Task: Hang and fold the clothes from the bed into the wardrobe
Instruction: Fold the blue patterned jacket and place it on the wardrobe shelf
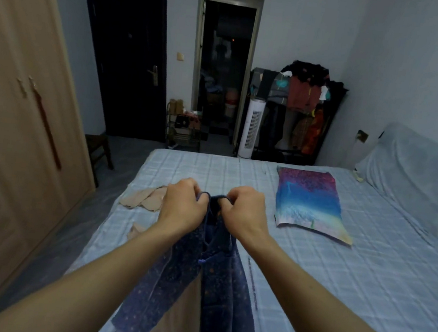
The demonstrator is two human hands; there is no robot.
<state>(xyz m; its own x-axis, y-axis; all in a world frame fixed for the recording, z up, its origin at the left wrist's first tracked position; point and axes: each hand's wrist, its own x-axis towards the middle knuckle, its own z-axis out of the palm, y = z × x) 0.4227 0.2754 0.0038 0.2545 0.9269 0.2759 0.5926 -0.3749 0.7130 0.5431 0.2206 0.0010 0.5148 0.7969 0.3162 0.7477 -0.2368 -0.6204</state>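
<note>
— Two hands fill the middle of the head view. What do we hold in them?

— Our left hand (183,202) and our right hand (245,210) each pinch the top edge of a dark blue speckled garment (223,289). The fingers are curled round the cloth, and the knuckles are close together but apart.

— Where is the garment itself?

— It hangs from our hands down toward us, between our forearms, over the near part of the bed (335,288). We cannot tell whether its lower end touches the checked cover.

— What else do we see on the bed?

— A folded multicoloured cloth (309,203) lies flat to the right, well apart from our right hand. Some beige pieces (143,198) lie by the bed's left edge, just beside our left hand.

— And the wardrobe?

— We see the wardrobe (13,115) on the left with its wooden doors closed. Past the far side of the bed there is a dark door (127,54). There is also a white tower fan (252,128), just beside a clothes rack (301,107) heaped with garments. A dark stool (99,149) stands on the floor between the wardrobe and the bed.
</note>
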